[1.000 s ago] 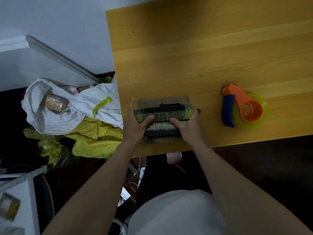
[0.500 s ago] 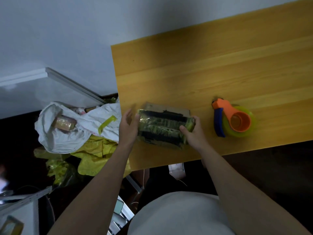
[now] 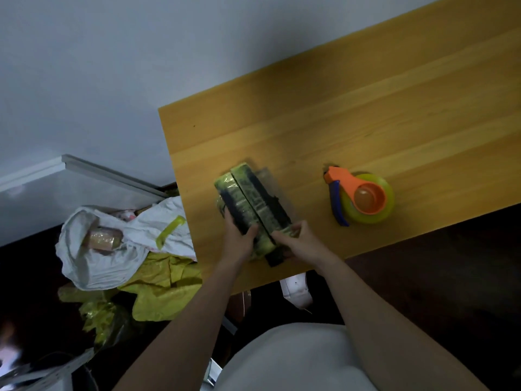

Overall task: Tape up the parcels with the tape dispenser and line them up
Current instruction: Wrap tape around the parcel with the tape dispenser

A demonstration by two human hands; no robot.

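Two long parcels wrapped in yellow-green tape (image 3: 248,204) lie side by side near the left end of the wooden table (image 3: 352,108), running from near me away toward the wall. My left hand (image 3: 239,238) grips the near end of the left parcel, thumb on top. My right hand (image 3: 298,242) holds the near end of the right parcel. A flat brownish parcel shows under them at the far side. The tape dispenser (image 3: 363,198), orange and blue with a yellow-green roll, lies on the table to the right, apart from both hands.
Left of the table on the floor lies a white sack (image 3: 112,244) holding a taped parcel (image 3: 103,238), with crumpled yellow plastic (image 3: 158,289) below it. The table's near edge runs just behind my wrists. The wall stands beyond the table.
The parcels have been turned from lying crosswise to pointing away from me. Both hands shifted from the parcels' side ends to their near ends. The dispenser has not moved.
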